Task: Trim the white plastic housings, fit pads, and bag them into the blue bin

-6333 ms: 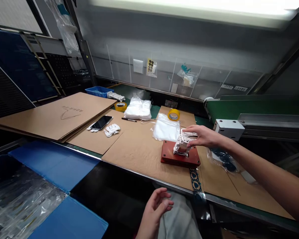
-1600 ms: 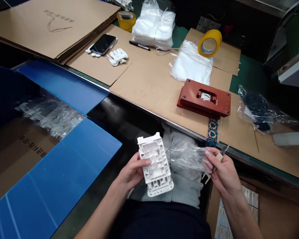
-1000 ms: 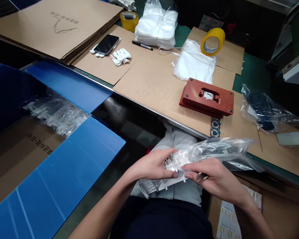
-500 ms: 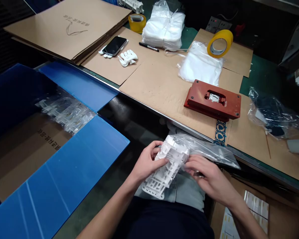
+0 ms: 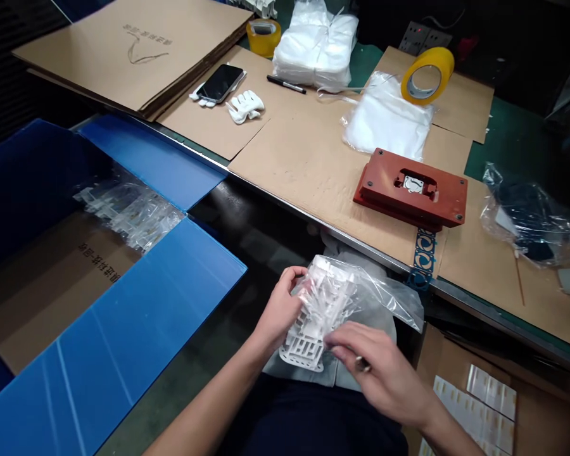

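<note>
My left hand (image 5: 281, 311) is wrapped round the left side of a white moulded plastic part (image 5: 302, 352), which tilts above my lap. A clear plastic bag (image 5: 393, 295) covers the upper portion of the part, and its loose end trails off to the right. The lower, slotted end sticks out uncovered. At the part's lower right edge, my right hand (image 5: 377, 367) is closed, fingertips pinched on the bag's film; the exact grip is partly hidden. A ring shows on one finger of that hand.
A blue box (image 5: 137, 329) at left holds bagged white parts (image 5: 133, 212). On the bench lie a red-brown fixture (image 5: 411, 190), tape rolls (image 5: 427, 75), a stack of bags (image 5: 316, 47), a phone (image 5: 221, 83) and gloves (image 5: 246, 106). Flat white panels (image 5: 484, 411) lie lower right.
My right hand has moved down and left along the part, drawing the bag's film further over it. My left hand keeps its hold, and the view has shifted slightly.
</note>
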`<state>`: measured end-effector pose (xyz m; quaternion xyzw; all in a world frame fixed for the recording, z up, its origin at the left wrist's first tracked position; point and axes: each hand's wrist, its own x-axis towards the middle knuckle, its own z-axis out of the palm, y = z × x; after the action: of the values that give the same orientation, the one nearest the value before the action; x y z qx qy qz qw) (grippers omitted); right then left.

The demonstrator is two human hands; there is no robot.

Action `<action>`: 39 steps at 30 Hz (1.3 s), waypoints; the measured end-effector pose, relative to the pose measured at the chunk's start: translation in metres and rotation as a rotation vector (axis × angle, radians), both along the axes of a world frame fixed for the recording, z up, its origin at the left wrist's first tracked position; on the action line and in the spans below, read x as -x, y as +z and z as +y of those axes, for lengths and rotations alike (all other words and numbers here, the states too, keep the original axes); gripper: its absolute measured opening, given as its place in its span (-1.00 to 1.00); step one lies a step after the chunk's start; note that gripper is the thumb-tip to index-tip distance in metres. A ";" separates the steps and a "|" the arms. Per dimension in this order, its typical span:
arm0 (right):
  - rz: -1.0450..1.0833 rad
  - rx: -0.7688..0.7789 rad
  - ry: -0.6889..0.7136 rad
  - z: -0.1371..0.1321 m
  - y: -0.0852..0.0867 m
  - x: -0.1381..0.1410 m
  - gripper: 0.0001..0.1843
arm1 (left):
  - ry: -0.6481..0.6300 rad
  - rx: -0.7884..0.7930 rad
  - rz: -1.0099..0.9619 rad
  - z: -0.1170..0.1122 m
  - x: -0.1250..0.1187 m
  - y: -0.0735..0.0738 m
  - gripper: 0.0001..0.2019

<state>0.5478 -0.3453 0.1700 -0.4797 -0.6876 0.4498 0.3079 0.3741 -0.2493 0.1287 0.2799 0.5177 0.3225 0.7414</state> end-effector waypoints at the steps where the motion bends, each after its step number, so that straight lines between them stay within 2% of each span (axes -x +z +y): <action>1: -0.077 -0.006 0.011 -0.002 0.000 0.004 -0.65 | 0.031 0.037 -0.015 0.002 -0.001 -0.001 -0.79; 3: -0.261 -0.051 0.053 -0.004 -0.002 0.011 -0.55 | 0.085 0.106 -0.050 0.007 -0.001 -0.005 -0.80; 4: -0.352 -0.066 0.084 -0.004 -0.002 0.014 -0.57 | 0.115 0.147 -0.069 0.009 0.000 -0.008 -0.79; 7: -0.549 -0.031 0.150 -0.006 -0.006 0.021 -0.74 | 0.189 0.270 -0.111 0.012 0.002 -0.017 -0.81; 9: -0.595 0.004 0.123 -0.007 -0.011 0.024 -0.75 | 0.225 0.336 -0.138 0.011 0.004 -0.024 -0.81; 12: -0.521 0.031 0.053 -0.008 -0.017 0.023 -0.63 | 0.263 0.371 -0.171 0.008 0.005 -0.033 -0.75; 14: -0.353 0.056 -0.008 -0.006 -0.019 0.018 -0.65 | 0.294 0.332 -0.190 0.008 0.005 -0.037 -0.70; 16: -0.136 0.125 -0.083 -0.003 -0.018 0.010 -0.76 | 0.308 0.276 -0.214 0.008 0.004 -0.037 -0.65; 19: 0.145 0.276 -0.252 0.004 -0.018 -0.003 -0.97 | 0.262 0.219 -0.250 0.008 0.004 -0.031 -0.58; 23: 0.513 0.421 -0.618 0.014 -0.029 -0.013 -0.70 | 0.135 0.143 -0.222 0.007 0.008 -0.012 -0.60; 25: 0.609 0.510 -0.747 0.018 -0.037 -0.010 -0.62 | 0.053 0.106 -0.174 0.005 0.009 -0.001 -0.65; 28: 0.597 0.563 -0.789 0.022 -0.046 -0.001 -0.58 | -0.044 0.066 -0.105 0.000 0.009 0.012 -0.68; 31: 0.536 0.529 -0.779 0.022 -0.050 0.007 -0.61 | -0.057 -0.001 -0.016 -0.003 0.009 0.023 -0.67; 33: 0.435 0.480 -0.793 0.021 -0.050 0.010 -0.64 | -0.114 -0.129 0.147 -0.005 0.010 0.030 -0.69; 36: 0.247 0.426 -0.816 0.019 -0.049 0.013 -0.66 | -0.267 -0.380 0.421 -0.010 0.011 0.040 -0.73; 39: 0.148 0.389 -0.829 0.019 -0.045 0.014 -0.62 | -0.318 -0.484 0.489 -0.016 0.010 0.043 -0.76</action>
<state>0.5340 -0.3259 0.1253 -0.7296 -0.3167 0.4425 0.4142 0.3636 -0.2651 0.1718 0.5924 0.5381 0.2400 0.5494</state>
